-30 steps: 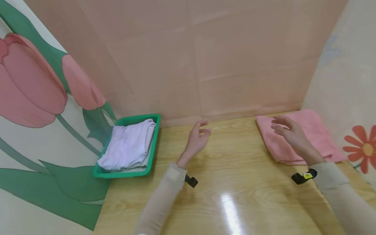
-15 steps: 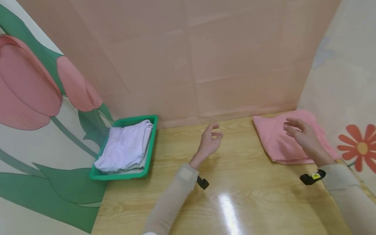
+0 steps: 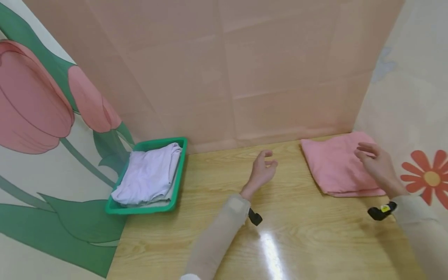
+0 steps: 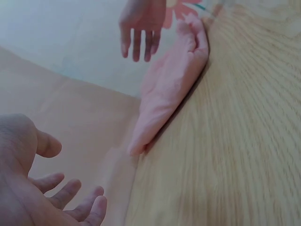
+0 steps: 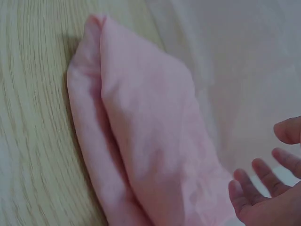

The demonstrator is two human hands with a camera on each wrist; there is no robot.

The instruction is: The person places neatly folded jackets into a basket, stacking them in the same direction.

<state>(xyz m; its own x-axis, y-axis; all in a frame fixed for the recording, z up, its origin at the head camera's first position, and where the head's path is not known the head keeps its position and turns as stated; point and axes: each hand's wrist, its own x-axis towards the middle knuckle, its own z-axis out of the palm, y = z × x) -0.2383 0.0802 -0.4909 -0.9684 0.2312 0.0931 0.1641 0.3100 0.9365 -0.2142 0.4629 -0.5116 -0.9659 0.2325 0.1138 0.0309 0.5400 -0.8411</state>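
Note:
A folded pink cloth (image 3: pixel 339 165) lies at the back right of the wooden table. Over its right side hovers my right hand (image 3: pixel 379 165), fingers loosely bent and holding nothing. In the right wrist view the cloth (image 5: pixel 146 108) shows its folded layers, with the right hand's fingers (image 5: pixel 268 181) to its right. My left hand (image 3: pixel 261 171) hangs above the table left of the cloth, fingers relaxed and apart, with nothing in them. The left wrist view has the left hand (image 4: pixel 42 183) at lower left and the pink cloth (image 4: pixel 169 84) beyond it.
A green plastic basket (image 3: pixel 183 163) stands at the back left, with folded pale lilac and greyish cloth (image 3: pixel 148 173) inside. A peach sheet (image 3: pixel 224 77) hangs behind the table (image 3: pixel 217 186). Walls with painted flowers border both sides.
Both hands have moved to the right: the left one nearer the pink cloth, the right one over toward its right edge. The cloth and the basket stay in place; the head view has shifted slightly.

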